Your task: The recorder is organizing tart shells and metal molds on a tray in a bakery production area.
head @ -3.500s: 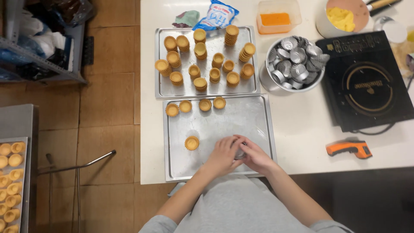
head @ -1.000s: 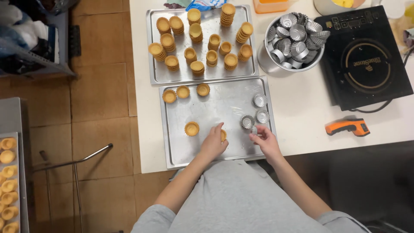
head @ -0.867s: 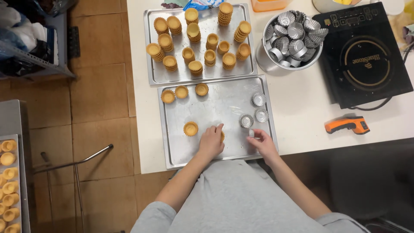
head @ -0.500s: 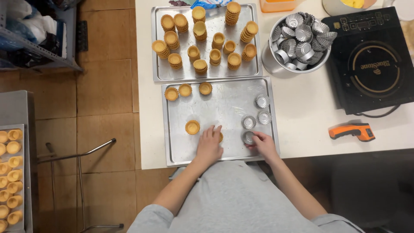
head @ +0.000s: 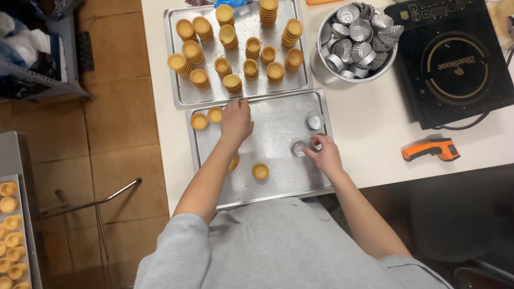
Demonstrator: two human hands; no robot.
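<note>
- A small fluted metal tart mould [head: 298, 148] is seen upright on the tray, just left of the right hand's fingertips [head: 312, 152].
- Two golden pastry shells [head: 207, 118] lie just left of the left hand's fingers [head: 231, 107].

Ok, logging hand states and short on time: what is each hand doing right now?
Left hand: palm down at the near tray's far edge; grasp cannot be told.
Right hand: fingertips on a small metal tart mould; grasp unclear.

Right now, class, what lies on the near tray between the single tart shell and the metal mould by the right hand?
In the head view, only bare tray lies between the tart shell and the metal mould beside the right hand.
</note>
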